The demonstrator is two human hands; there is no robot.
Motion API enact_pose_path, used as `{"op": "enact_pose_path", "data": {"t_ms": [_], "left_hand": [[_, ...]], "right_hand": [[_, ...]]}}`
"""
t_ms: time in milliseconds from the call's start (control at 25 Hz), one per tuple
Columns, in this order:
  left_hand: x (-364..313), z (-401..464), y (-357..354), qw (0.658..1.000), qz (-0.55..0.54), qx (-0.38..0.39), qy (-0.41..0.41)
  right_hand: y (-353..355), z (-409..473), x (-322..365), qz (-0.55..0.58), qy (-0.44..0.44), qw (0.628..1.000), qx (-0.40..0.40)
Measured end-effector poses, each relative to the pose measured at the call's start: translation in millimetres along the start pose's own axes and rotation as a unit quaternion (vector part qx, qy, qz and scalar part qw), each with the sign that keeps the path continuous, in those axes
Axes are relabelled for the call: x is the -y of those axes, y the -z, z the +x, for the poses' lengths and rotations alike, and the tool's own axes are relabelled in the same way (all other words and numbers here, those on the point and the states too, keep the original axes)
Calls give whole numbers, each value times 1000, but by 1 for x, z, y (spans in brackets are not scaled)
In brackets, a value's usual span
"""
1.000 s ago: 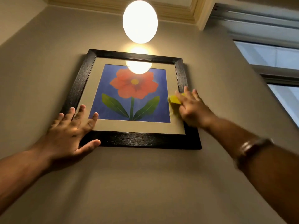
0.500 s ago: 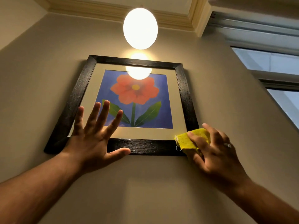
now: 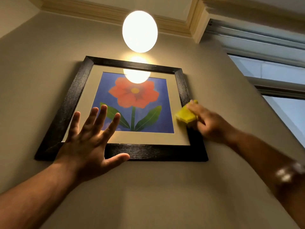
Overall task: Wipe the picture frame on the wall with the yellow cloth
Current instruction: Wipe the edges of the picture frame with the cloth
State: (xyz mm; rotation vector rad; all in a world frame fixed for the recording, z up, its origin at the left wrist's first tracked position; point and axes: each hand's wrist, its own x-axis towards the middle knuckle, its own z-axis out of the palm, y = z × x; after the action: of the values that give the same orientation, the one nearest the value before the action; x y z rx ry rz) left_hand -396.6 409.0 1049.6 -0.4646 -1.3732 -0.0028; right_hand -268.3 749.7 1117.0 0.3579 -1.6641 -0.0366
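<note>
Hanging on the beige painted wall [image 3: 165,187]: a square picture frame of black, grained wood [image 3: 158,153], glazed, with a cream mat around a flat print of a red flower on blue. Tilted, with the lower left corner dropped toward 7 o'clock and the top edge running slightly downhill to the right. Glowing just above at 12 o'clock, a round white ceiling lamp [image 3: 140,31], mirrored as a bright patch in the top of the glass.

Pressed against the frame's right rail at about 3 o'clock: a small folded yellow cloth [image 3: 185,115], soft and limp, nappy in texture, bunched into a pad. Gripped there by the right hand [image 3: 209,123], fingers curled over it; badly blurred, so the exact hold cannot be told. Blurred metal band on that wrist.

Spread flat over the frame's lower left at 7 o'clock: the left hand [image 3: 92,138], fingers splayed and holding nothing, thumb along the bottom rail. Whether the palm actually touches the glass cannot be told.

Judged for handling: cloth light and compliant, best kept folded under flat fingertips to spread pressure. Frame stiff but probably hung loosely, free to swing; glass fragile and smooth, easily smeared. Best steadied at the wooden rail, not the pane, with light strokes along the grain.

At 2 o'clock beyond, a grey-framed window [image 3: 277,90].
</note>
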Motion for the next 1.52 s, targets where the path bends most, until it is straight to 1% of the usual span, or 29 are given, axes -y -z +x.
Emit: {"op": "enact_pose_path", "data": {"t_ms": [80, 120, 160, 240, 280, 360, 440, 480, 520, 560, 640, 720, 800, 880, 960, 1040, 1160, 1280, 1360, 1400, 1440, 1520], "left_hand": [[-1, -1, 0, 1000, -5, 3, 1], [-1, 0, 0, 1000, -8, 5, 1], [-2, 0, 0, 1000, -8, 8, -1], [-3, 0, -1, 1000, -5, 11, -3], [-3, 0, -1, 1000, -5, 11, -3], [-3, 0, 0, 1000, -3, 12, -4], [-2, 1, 0, 1000, -1, 15, -5], [-2, 0, 0, 1000, 0, 17, -5], [-2, 0, 0, 1000, 2, 18, -3], [-2, 0, 0, 1000, 3, 19, -2], [-2, 0, 1, 1000, 1, 20, 0], [-2, -1, 1, 1000, -3, 17, 4], [-3, 0, 2, 1000, -6, 16, 1], [-2, 1, 2, 1000, -5, 18, -5], [-2, 1, 1, 1000, -3, 18, -11], [-2, 0, -1, 1000, 2, 15, -6], [-4, 0, 1, 1000, 1, 16, 0], [-4, -3, 0, 1000, -2, 24, 14], [-3, -2, 1, 999, 2, 28, 15], [-2, -1, 1, 999, 3, 30, 16], [-2, -1, 1, 999, 2, 30, 19], [-2, 0, 0, 999, -2, 27, 22]], "right_hand": [[-1, -86, 5, 22, 82, 994, 69], [2, -108, 4, 35, 119, 987, 98], [7, -112, 1, 46, 146, 981, 115], [17, -81, -6, 58, 172, 974, 133], [22, -49, -10, 44, 159, 977, 132], [30, 25, -23, -6, 105, 990, 95], [36, 89, -35, -56, 21, 996, 72], [37, 108, -35, -92, -4, 994, 54], [38, 118, -33, -126, -8, 991, 43], [38, 119, -27, -148, -1, 988, 38], [36, 88, -16, -147, 28, 987, 61], [32, 20, -6, -107, 74, 987, 89], [26, -52, 2, -74, 103, 983, 133], [22, -77, 4, -61, 129, 979, 145], [24, -43, 1, -63, 128, 982, 123], [31, 28, -3, -125, 93, 984, 91], [37, 135, -10, -182, -31, 981, 57], [29, 183, -6, -177, -89, 978, 65], [31, 175, -3, -173, -81, 979, 75], [33, 156, 0, -165, -66, 981, 84], [33, 127, 0, -158, -40, 982, 92], [22, 35, 7, -146, 11, 984, 98]]}}
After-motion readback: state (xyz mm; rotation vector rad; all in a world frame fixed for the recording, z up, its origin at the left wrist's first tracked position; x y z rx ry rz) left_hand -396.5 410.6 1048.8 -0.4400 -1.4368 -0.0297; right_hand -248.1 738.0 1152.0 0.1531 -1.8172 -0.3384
